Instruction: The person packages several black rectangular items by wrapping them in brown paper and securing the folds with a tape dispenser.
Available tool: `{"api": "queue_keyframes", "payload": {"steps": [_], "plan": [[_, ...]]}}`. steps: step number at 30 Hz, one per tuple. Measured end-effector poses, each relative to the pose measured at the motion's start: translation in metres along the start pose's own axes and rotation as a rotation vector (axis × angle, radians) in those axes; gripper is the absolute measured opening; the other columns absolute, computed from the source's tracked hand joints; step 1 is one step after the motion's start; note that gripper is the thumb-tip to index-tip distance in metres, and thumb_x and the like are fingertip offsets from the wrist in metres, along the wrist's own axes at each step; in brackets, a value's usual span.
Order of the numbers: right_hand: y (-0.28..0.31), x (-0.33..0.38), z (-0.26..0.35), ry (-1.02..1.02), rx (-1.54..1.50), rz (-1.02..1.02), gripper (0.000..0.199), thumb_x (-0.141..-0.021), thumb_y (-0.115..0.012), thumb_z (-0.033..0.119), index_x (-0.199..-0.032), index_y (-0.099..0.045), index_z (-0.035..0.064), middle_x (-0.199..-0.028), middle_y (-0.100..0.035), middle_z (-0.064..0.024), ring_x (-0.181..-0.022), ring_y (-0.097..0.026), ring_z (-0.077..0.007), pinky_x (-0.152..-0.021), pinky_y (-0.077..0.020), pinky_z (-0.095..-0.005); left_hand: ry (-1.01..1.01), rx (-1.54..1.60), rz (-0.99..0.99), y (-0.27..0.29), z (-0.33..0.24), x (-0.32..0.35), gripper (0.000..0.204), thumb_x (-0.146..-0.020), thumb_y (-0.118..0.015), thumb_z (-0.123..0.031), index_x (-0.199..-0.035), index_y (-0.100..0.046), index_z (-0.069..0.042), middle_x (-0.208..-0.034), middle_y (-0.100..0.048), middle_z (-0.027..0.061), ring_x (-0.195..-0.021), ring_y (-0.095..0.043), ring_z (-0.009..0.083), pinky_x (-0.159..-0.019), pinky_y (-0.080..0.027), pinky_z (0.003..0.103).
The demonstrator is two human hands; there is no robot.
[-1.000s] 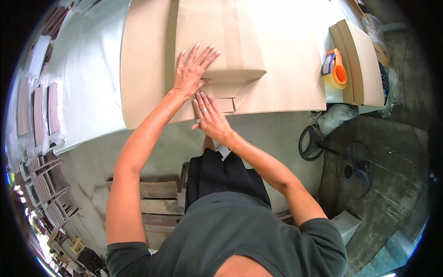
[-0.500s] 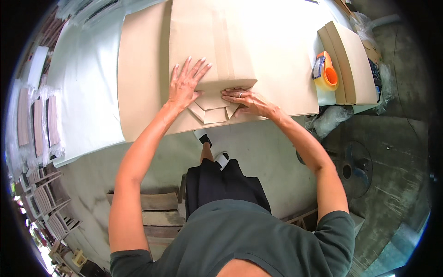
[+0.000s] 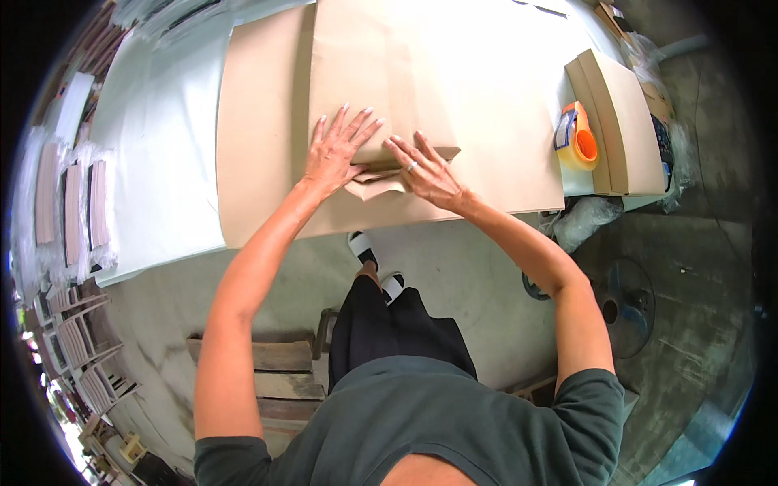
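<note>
A flat-topped package (image 3: 356,73) wrapped in brown paper lies in front of me on a larger brown sheet (image 3: 259,121). My left hand (image 3: 332,158) rests spread on its near left top edge, thumb down by the end. At the near right edge, my right hand (image 3: 429,172) lies with fingers stretched over the top. Between the two hands, the folded end flap (image 3: 377,186) of paper bulges and creases against the package's near end. My right hand partly hides that flap.
An orange tape dispenser (image 3: 577,139) with a clear roll sits on the right, beside a long brown carton (image 3: 628,121). Plastic-wrapped stacks (image 3: 73,202) stand at far left. Below the table are a wooden slatted seat (image 3: 279,368) and a fan (image 3: 624,308).
My right hand has moved up from the package's near end onto its top edge. The end flap, flat and pointed before, is now lifted and bunched. My left hand stays on top.
</note>
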State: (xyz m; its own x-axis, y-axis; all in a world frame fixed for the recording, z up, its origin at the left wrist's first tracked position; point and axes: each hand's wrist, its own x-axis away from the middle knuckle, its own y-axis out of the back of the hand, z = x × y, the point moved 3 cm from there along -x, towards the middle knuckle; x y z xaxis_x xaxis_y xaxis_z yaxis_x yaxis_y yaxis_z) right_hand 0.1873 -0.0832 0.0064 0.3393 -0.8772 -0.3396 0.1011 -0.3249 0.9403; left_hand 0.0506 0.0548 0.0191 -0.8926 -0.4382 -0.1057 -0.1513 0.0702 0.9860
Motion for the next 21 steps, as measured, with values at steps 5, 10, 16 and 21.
{"api": "queue_keyframes", "payload": {"steps": [5, 10, 16, 21], "plan": [[0.001, -0.020, -0.008, -0.176, -0.269, -0.084, 0.006, -0.077, -0.058, -0.002, -0.076, -0.064, -0.0002, -0.133, -0.056, -0.0052, -0.119, -0.056, -0.0210, -0.108, -0.0420, -0.0413, -0.436, 0.005, -0.022, 0.003, 0.079, 0.019, 0.103, -0.064, -0.082, -0.038, -0.150, -0.026, -0.036, -0.159, -0.019, -0.0052, -0.147, -0.013, 0.0301, -0.117, -0.018, 0.056], [0.020, -0.023, -0.015, -0.354, -0.339, -0.076, 0.008, -0.072, -0.060, -0.007, -0.073, -0.063, 0.0007, -0.117, -0.066, 0.0022, -0.097, -0.068, -0.0199, -0.097, -0.0525, -0.0355, -0.258, 0.004, 0.255, 0.017, 0.055, 0.023, 0.110, -0.052, -0.082, -0.047, -0.148, -0.030, -0.038, -0.158, -0.023, -0.0060, -0.147, -0.014, 0.0287, -0.116, -0.022, 0.056], [0.031, -0.039, -0.014, -0.458, -0.404, -0.098, 0.009, -0.076, -0.062, -0.006, -0.075, -0.066, 0.0021, -0.107, -0.070, 0.0041, -0.086, -0.070, -0.0186, -0.082, -0.0588, -0.0315, -0.336, 0.002, -0.181, -0.007, 0.070, 0.028, 0.096, -0.052, -0.081, -0.045, -0.140, -0.043, -0.041, -0.150, -0.037, -0.0118, -0.141, -0.031, 0.0275, -0.112, -0.030, 0.057], [0.032, -0.041, -0.020, -0.535, -0.418, -0.080, 0.008, -0.076, -0.065, -0.004, -0.075, -0.068, 0.0035, -0.102, -0.071, 0.0065, -0.080, -0.070, -0.0177, -0.067, -0.0593, -0.0300, -0.155, 0.130, -0.206, 0.000, 0.054, 0.022, 0.077, -0.058, -0.078, -0.047, -0.131, -0.055, -0.042, -0.141, -0.049, -0.0123, -0.137, -0.038, 0.0309, -0.109, -0.033, 0.058]]}}
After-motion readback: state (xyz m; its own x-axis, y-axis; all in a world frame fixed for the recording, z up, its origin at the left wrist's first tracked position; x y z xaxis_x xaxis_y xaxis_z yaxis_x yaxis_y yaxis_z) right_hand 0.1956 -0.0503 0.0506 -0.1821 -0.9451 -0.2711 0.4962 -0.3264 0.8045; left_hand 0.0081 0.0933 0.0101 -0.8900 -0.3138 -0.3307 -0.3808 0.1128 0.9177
